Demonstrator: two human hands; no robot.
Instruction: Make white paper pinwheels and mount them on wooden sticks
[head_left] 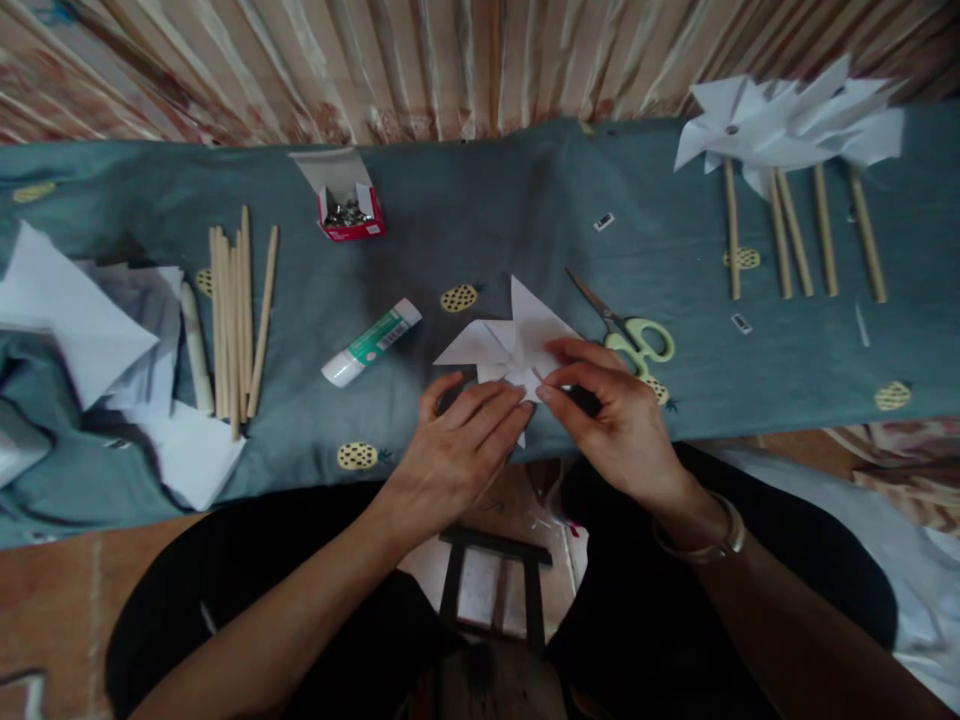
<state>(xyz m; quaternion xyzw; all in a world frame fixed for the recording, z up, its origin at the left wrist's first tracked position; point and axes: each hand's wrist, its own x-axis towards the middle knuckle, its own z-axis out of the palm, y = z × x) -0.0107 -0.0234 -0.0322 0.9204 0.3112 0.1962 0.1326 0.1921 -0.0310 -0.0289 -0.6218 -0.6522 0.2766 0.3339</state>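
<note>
A white paper pinwheel [536,320] with folded blades lies at the table's front edge, its lower part covered by my fingers. My left hand [466,440] holds it down, fingertips pressed together near its middle and the thumb set apart at the left. Thumb and forefinger of my right hand [611,420] pinch a corner of the paper from the right side. Just beyond that hand rest scissors [637,340] with light green handles, blades pointing away. To the left of the pinwheel is a white and green glue stick [373,342] with its cap on.
A small open red box [352,228] of metal fasteners sits farther back. Several wooden sticks [238,320] and white paper sheets [154,340] lie at left. Several pinwheels on sticks [795,125] lie at far right. The green cloth [510,200] ends before a curtain.
</note>
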